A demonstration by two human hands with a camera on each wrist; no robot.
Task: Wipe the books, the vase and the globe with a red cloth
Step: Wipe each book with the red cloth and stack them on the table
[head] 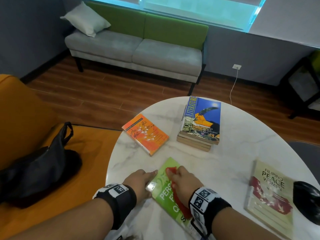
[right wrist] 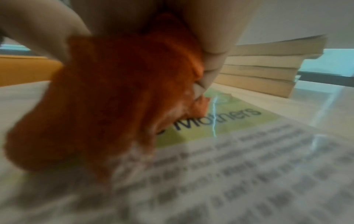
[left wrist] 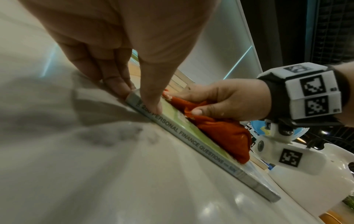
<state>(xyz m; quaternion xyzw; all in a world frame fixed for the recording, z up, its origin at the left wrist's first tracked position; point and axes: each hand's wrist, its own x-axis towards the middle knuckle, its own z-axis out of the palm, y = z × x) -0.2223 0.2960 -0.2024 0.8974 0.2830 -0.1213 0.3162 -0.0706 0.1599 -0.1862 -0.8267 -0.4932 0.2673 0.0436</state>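
Note:
A green finance book point(head: 164, 193) lies flat near the front of the round marble table point(head: 233, 161). My right hand point(head: 180, 177) grips a bunched red cloth point(head: 170, 170) and presses it on the book's cover point(right wrist: 229, 121). My left hand point(head: 149, 177) steadies the book at its left edge, with straight fingers at the corner and the thumb point(left wrist: 151, 104) pressing on the spine point(left wrist: 191, 141). In the left wrist view the red cloth point(left wrist: 216, 130) sits under the right hand point(left wrist: 210, 104). Part of a blue globe point(left wrist: 256, 128) shows behind the right wrist.
An orange book point(head: 145, 134) lies at the table's left. A stack of books point(head: 200, 122) stands at the back, close beyond the cloth. A cream book point(head: 271, 193) and a black object point(head: 306, 200) lie at the right. A black bag point(head: 39, 168) sits on the orange seat.

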